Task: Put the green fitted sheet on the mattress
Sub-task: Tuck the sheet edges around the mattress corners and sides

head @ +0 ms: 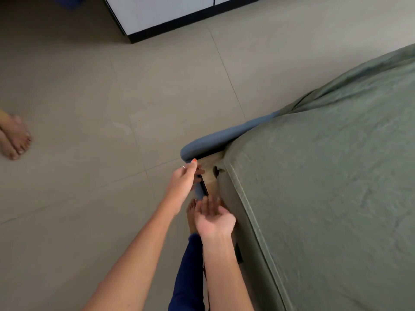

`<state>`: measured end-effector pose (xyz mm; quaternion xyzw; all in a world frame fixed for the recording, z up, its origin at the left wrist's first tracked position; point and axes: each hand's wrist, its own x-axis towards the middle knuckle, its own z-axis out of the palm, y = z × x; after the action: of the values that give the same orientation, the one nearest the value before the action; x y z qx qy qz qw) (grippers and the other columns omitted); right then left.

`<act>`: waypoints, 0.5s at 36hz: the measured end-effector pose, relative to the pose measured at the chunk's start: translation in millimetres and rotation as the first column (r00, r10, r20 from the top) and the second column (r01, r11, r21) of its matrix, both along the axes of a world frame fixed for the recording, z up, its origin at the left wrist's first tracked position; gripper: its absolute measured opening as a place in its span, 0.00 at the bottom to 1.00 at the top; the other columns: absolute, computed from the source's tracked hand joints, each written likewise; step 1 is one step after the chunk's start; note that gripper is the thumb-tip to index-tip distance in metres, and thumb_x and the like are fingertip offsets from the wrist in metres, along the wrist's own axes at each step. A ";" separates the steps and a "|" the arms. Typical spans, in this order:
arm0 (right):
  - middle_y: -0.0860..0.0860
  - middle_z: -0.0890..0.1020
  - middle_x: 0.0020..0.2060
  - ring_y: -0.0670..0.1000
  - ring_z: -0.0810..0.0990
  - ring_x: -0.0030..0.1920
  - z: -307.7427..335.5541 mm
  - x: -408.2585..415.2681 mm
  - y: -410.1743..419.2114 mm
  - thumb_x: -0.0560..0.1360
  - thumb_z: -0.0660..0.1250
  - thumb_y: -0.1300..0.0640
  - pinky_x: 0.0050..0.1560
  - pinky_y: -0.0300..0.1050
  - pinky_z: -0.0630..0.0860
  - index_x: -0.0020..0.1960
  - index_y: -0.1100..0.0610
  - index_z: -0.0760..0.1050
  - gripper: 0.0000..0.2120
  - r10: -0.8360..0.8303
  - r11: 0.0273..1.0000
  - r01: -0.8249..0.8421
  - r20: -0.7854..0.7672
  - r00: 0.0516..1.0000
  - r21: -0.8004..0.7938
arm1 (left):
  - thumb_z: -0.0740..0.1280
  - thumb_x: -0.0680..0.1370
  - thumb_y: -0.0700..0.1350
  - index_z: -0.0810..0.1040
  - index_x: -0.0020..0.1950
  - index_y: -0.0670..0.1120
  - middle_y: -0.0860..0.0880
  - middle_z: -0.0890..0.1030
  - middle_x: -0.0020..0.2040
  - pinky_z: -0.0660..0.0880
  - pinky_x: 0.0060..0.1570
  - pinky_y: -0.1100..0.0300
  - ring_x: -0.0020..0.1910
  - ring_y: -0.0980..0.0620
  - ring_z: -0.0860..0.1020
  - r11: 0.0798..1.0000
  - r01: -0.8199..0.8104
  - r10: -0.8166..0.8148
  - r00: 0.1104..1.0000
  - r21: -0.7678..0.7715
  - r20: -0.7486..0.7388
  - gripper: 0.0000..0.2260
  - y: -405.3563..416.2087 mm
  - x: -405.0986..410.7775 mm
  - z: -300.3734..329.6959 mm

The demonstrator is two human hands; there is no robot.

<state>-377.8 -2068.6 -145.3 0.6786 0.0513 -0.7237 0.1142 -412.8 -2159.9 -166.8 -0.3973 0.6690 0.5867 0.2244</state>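
The green fitted sheet (325,187) covers the top and near side of the mattress, which fills the right of the view. Its seam runs down along the mattress edge. At the mattress corner a patch of bare beige surface (210,169) shows between the sheet and the blue padded bed frame (215,138). My left hand (183,184) reaches to that corner with fingers curled by the blue frame edge; what they hold is hidden. My right hand (213,217) hovers below it beside the sheet's side, palm up, fingers relaxed and holding nothing.
Beige tiled floor (101,131) spreads to the left. A white cabinet with a black base (170,16) stands at the top. Another person's bare foot (14,138) is at the far left. My own foot (192,212) and blue trouser leg are under my hands.
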 end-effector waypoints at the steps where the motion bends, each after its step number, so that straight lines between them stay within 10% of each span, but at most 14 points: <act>1: 0.59 0.79 0.54 0.56 0.76 0.58 12.4 -2.9 0.4 0.81 0.52 0.61 0.62 0.51 0.72 0.56 0.63 0.74 0.14 0.114 0.994 -0.114 -0.034 0.993 -0.004 | 0.58 0.79 0.60 0.80 0.49 0.55 0.51 0.83 0.48 0.76 0.53 0.53 0.51 0.51 0.81 0.999 0.026 -0.027 0.999 -0.032 -0.039 0.14 2.7 -9.3 6.6; 8: 0.58 0.83 0.43 0.53 0.80 0.42 81.1 -46.7 37.3 0.77 0.53 0.67 0.47 0.43 0.77 0.52 0.62 0.77 0.13 0.670 0.741 -0.575 -0.324 0.668 0.348 | 0.61 0.80 0.54 0.81 0.54 0.49 0.53 0.83 0.49 0.72 0.58 0.61 0.51 0.56 0.79 0.957 0.236 -0.269 0.940 -0.171 -0.210 0.13 32.5 -62.5 35.6; 12: 0.50 0.80 0.41 0.50 0.78 0.43 80.1 -93.9 77.7 0.75 0.56 0.67 0.47 0.37 0.73 0.45 0.58 0.76 0.11 0.937 0.075 -0.391 0.069 0.342 0.917 | 0.65 0.78 0.52 0.77 0.63 0.47 0.51 0.82 0.53 0.73 0.55 0.59 0.49 0.55 0.79 0.873 0.418 -0.474 0.849 -0.250 -0.235 0.16 52.4 -84.9 45.7; 15: 0.52 0.79 0.48 0.54 0.76 0.51 59.0 -140.9 115.1 0.75 0.59 0.62 0.57 0.43 0.68 0.50 0.59 0.77 0.09 0.893 -0.405 -0.136 0.423 0.154 0.904 | 0.64 0.78 0.55 0.72 0.69 0.48 0.49 0.77 0.63 0.71 0.62 0.55 0.62 0.51 0.75 0.743 0.530 -0.646 0.729 -0.409 -0.229 0.21 68.1 -103.9 43.2; 18: 0.53 0.78 0.57 0.56 0.73 0.60 38.1 -188.5 150.1 0.77 0.60 0.59 0.63 0.44 0.62 0.56 0.60 0.78 0.12 0.742 -0.671 -0.027 0.670 -0.022 0.741 | 0.64 0.78 0.54 0.68 0.72 0.48 0.47 0.75 0.65 0.70 0.64 0.54 0.65 0.48 0.73 0.647 0.591 -0.745 0.623 -0.481 -0.237 0.23 85.5 -122.9 41.2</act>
<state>-566.3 -1918.6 -107.3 0.0337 0.9528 -0.2949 0.0636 -535.7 -2074.4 -125.6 -0.0136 0.8948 0.3957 0.2064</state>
